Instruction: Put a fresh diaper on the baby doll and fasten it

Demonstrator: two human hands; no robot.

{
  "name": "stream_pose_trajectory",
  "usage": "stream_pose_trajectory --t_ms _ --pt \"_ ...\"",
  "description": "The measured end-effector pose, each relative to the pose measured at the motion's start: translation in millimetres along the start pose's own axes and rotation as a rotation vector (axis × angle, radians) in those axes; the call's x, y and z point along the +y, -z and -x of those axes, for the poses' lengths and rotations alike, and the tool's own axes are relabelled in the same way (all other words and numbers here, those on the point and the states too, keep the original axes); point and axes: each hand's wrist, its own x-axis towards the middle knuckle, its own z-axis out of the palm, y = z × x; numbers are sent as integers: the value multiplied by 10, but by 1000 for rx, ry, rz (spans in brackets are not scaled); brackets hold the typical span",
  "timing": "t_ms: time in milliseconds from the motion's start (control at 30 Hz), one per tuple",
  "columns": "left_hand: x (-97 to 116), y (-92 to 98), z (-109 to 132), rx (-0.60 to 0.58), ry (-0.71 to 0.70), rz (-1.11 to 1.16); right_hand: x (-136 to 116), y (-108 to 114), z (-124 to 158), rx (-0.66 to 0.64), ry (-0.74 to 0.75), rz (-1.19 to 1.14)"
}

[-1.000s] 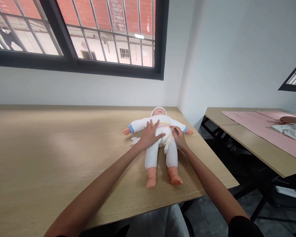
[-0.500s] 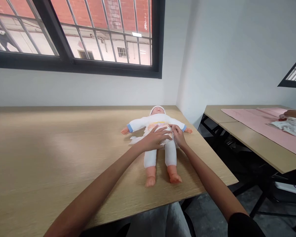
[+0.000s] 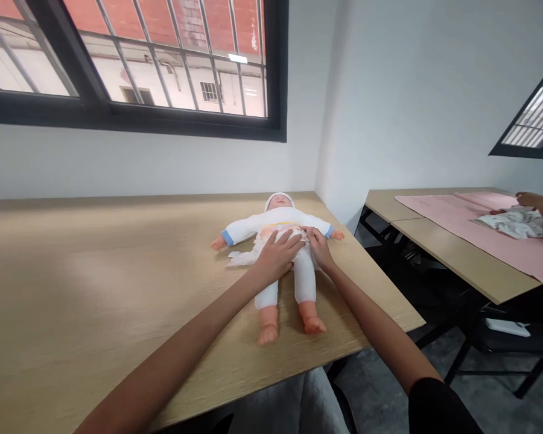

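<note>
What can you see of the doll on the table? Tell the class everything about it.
The doll lies face up on the table, head toward the far edge, arms spread, bare feet toward the near one. Its body and limbs look like white cloth with blue cuffs; a white cap frames its head, and its hands and feet look like smooth orange-pink plastic. A white diaper with a coloured band is at its middle, one flap sticking out sideways. The left hand lies across it; the right hand appears to touch its other side.

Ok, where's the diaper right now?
Head view, just right of centre: the diaper is at the waist of the doll, under the left hand, with the right hand at its right edge.
</note>
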Motion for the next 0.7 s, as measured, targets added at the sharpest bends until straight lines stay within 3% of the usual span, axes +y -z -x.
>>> stream_pose_trajectory --t_ms 133,267,300,367,433,500,567,700 --pt "-13 -24 -1 -1 -18 -18 23 97 -105 -13 -35 1" --pt "-44 -60 4 3 -17 -59 -25 469 -247 -118 -151 231" --pt "-47 -71 4 7 -17 -72 -53 585 -269 -207 -188 349" --pt "-45 -98 3 21 -17 -95 -114 787 -291 -510 -275 538" --pt "-37 -131 0 43 -19 -114 -161 903 -291 -810 -363 575" --pt "-24 -157 -3 53 -18 -123 -182 920 -277 -997 -429 547" --pt "-9 -166 -4 41 -17 -124 -186 873 -257 -1051 -426 568" --pt "16 -141 -3 17 -15 -129 -176 804 -235 -986 -292 661"
